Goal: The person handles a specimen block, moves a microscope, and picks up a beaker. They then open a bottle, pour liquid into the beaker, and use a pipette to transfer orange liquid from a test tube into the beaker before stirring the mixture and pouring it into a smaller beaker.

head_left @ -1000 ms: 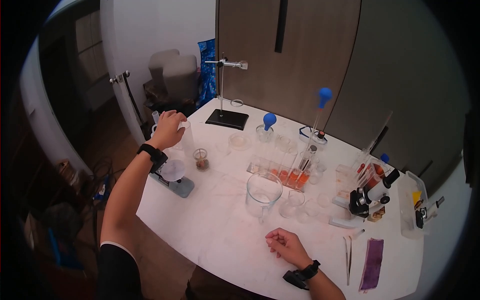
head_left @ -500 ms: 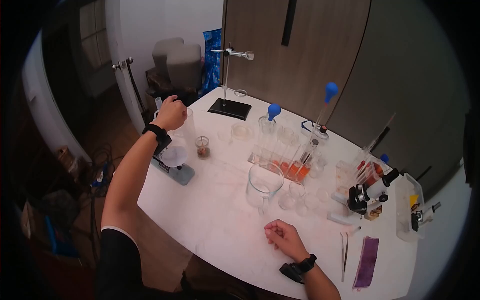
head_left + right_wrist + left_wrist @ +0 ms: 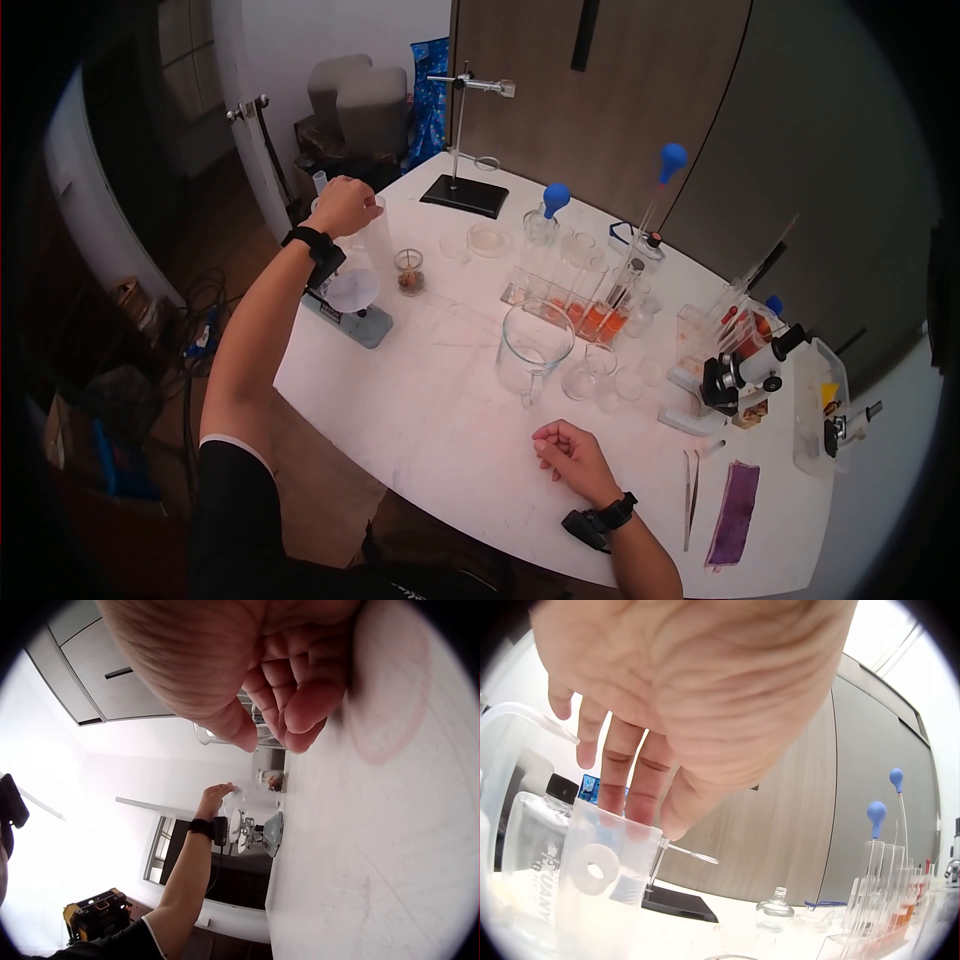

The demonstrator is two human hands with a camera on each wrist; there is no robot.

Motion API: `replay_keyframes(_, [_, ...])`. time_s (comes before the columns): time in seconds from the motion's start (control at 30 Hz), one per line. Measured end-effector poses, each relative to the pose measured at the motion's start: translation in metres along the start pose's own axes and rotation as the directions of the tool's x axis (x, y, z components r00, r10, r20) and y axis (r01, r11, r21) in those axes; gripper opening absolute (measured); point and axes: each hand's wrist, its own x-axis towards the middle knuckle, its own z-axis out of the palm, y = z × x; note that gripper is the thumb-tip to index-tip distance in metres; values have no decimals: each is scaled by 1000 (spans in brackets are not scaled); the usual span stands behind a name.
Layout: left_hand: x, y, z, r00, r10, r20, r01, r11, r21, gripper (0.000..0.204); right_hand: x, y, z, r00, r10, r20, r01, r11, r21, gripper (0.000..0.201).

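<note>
At the left of the table, my left hand [image 3: 345,206] is over a tall translucent plastic beaker [image 3: 600,900]. In the left wrist view its fingers point down, nearly straight, two fingertips showing faintly through the wall below the rim and the thumb beside the rim. A plastic bottle [image 3: 529,862] stands next to the beaker. In front is a balance scale [image 3: 350,318] with a pale round pan [image 3: 352,290]. My right hand [image 3: 578,462] rests loosely curled on the table, holding nothing, near a large glass beaker [image 3: 535,345] with a handle.
Glassware crowds the middle and right: a test tube rack [image 3: 530,300], a small round flask [image 3: 590,375] and a microscope [image 3: 745,375]. A small jar [image 3: 409,275] stands right of the scale; a retort stand [image 3: 463,196] is behind. Tweezers [image 3: 690,500] and a purple cloth [image 3: 734,515] lie front right.
The head view has tilted, so the table sits higher in the picture. My left hand stays over the plastic beaker, its fingers shifted a little. My right hand stays in place.
</note>
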Motion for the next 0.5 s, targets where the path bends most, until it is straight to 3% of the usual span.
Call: replay_keyframes(0.5, [-3,-5,-1,999,35,10,-35,997,-62,23,0,-2,1,1000,-2,-2,2,1000,-22,22])
